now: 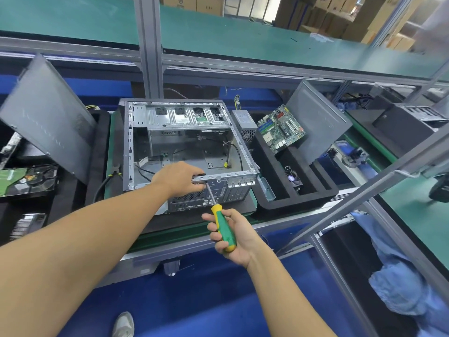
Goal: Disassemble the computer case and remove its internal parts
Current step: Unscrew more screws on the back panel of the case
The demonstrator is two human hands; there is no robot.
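gripping the near rail of the opened computer case (pixel 189 117), which lies on its side at the centre of the tabletop (pixel 170 235), the left grip (pixel 179 177) curls round the metal. the right grip (pixel 230 237), at 6 o'clock of the case, wraps a green-and-yellow screwdriver (pixel 224 227), its tip at the case's rear face. a motherboard (pixel 280 128) leans in a black foam tray (pixel 303 200) at 3 o'clock.
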